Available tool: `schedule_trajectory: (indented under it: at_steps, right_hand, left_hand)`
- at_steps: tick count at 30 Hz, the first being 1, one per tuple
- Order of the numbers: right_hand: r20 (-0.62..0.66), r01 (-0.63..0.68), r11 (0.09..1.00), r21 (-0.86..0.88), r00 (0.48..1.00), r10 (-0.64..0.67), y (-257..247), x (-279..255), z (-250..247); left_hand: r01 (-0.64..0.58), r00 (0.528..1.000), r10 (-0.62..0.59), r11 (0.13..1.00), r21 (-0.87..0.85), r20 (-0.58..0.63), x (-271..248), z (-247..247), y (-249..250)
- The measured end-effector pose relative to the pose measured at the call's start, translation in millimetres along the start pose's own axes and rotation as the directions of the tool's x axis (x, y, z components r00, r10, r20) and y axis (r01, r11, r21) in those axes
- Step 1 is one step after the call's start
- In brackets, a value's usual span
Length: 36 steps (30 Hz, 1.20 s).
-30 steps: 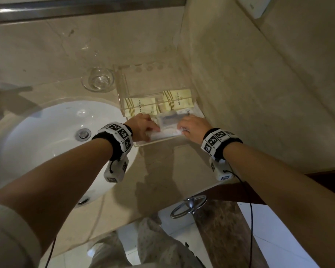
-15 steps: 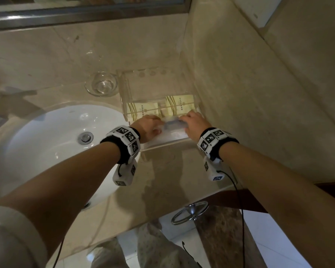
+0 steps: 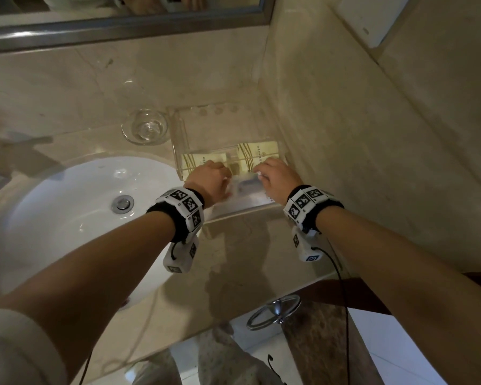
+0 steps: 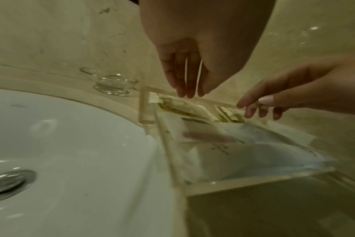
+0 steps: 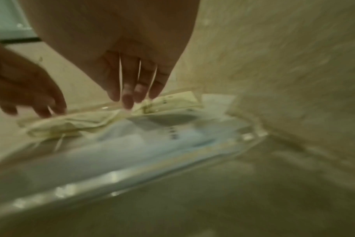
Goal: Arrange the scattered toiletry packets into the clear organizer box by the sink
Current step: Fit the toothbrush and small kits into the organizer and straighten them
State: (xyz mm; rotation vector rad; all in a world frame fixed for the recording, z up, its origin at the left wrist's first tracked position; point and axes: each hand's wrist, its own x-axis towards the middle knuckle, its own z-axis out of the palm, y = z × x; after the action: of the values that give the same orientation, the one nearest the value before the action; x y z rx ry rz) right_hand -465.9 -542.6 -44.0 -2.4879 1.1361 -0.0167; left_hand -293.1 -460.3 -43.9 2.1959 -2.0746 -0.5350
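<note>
**Inspector:** Broadly, then: the counter (image 3: 242, 254) carries a white sink (image 3: 67, 218) on the left and the clear organizer box (image 3: 179, 140) tucked into the wall corner. A small glass dish (image 3: 145, 129) sits just beside the box, on its sink side.

**Assistant:** And the packets?

**Inspector:** All those visible are inside the box. Two cream packets (image 3: 257, 155) lie side by side across the middle; a larger clear packet (image 5: 152, 144) lies flat in the near part, against the front wall. None shows on the bare counter.

**Assistant:** Hands?

**Inspector:** Left hand (image 4: 184, 67) hangs over the cream packets, fingers straight and close together, holding nothing. Right hand (image 5: 132, 77) likewise: fingers extended, tips at or touching the right cream packet. Contact cannot be confirmed; the view is blurred.

**Assistant:** Step in hand?

**Inspector:** Judged to be final tidying, with the task close to complete. The next move calls for light fingertip pressure to square the cream packets against the divider, without rucking the clear one.
</note>
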Motion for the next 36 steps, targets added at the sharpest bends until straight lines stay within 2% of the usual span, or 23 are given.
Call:
schedule_trajectory:
  at_steps: [3,5,8,12,19,23,26,32,36]
  right_hand:
    - [0.055,-0.002,0.995,0.105,0.998,-0.004,-19,15,7]
    - [0.144,-0.046,0.993,0.112,0.989,0.030,-30,25,13]
    - [0.230,-0.135,0.990,0.039,0.965,0.123,-42,37,17]
    - [0.240,-0.199,0.979,0.035,0.953,0.185,-46,44,23]
    - [0.192,-0.249,0.960,0.132,0.956,0.222,-55,44,23]
    - [0.246,-0.254,0.960,0.122,0.944,0.218,-58,43,21]
    - [0.280,-0.285,0.935,0.212,0.934,0.221,-54,44,22]
    - [0.307,-0.223,0.943,0.247,0.941,0.143,-51,36,21]
    - [0.193,-0.170,0.957,0.234,0.973,0.125,-46,31,17]
  left_hand:
    - [0.211,0.973,-0.213,0.977,-0.030,-0.092,-6,-8,-12]
    - [0.265,0.962,-0.263,0.964,0.018,-0.076,-10,-8,-22]
    - [0.265,0.964,-0.261,0.961,0.080,-0.055,-15,-10,-31]
    - [0.257,0.966,-0.254,0.962,0.092,-0.046,-15,-11,-36]
    - [0.233,0.971,-0.230,0.971,0.059,-0.058,-14,-12,-37]
    - [0.218,0.976,-0.217,0.973,0.076,-0.019,-14,-11,-37]
    - [0.208,0.978,-0.208,0.974,0.088,-0.008,-13,-9,-38]
    - [0.206,0.978,-0.209,0.974,0.092,0.015,-12,-9,-37]
    - [0.164,0.985,-0.160,0.984,0.063,-0.065,-13,-10,-37]
